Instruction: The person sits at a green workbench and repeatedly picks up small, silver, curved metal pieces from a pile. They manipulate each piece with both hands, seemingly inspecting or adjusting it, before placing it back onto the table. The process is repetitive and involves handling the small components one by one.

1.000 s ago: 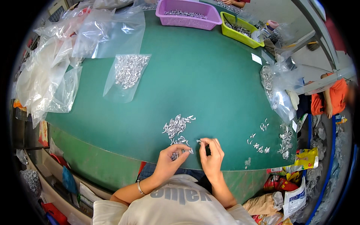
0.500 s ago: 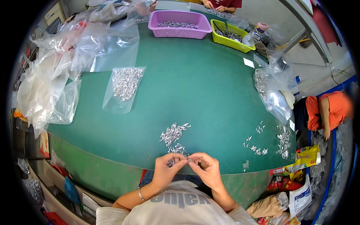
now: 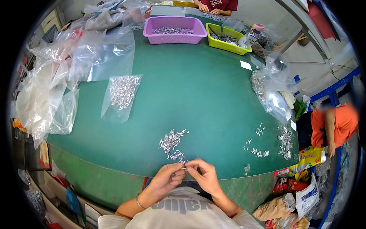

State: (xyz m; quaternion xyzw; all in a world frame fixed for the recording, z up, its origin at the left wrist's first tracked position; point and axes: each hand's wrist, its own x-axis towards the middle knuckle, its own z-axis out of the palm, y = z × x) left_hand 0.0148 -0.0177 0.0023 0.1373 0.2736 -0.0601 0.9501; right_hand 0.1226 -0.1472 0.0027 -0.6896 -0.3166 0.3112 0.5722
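Observation:
My left hand (image 3: 166,179) and my right hand (image 3: 204,173) meet at the table's near edge, fingertips pinched together. Between them is a small curved silver metal piece (image 3: 183,167), held by both. More silver pieces seem to sit in the curled fingers of my left hand, partly hidden. Just beyond my fingertips, a loose pile of curved metal pieces (image 3: 171,141) lies on the green table (image 3: 198,91), trailing down toward my hands.
A clear bag of metal pieces (image 3: 124,93) lies left, near heaped plastic bags (image 3: 42,95). A purple basin (image 3: 175,39) and a yellow-green basin (image 3: 228,46) stand at the back. Scattered pieces (image 3: 285,143) lie right. A co-worker's hands (image 3: 209,9) work beyond; another person (image 3: 331,126) is at the right.
The whole view has shifted slightly. My left hand has turned and opened its lower fingers a little, and the metal piece now shows between both hands' fingertips. The person at right has bent or moved lower.

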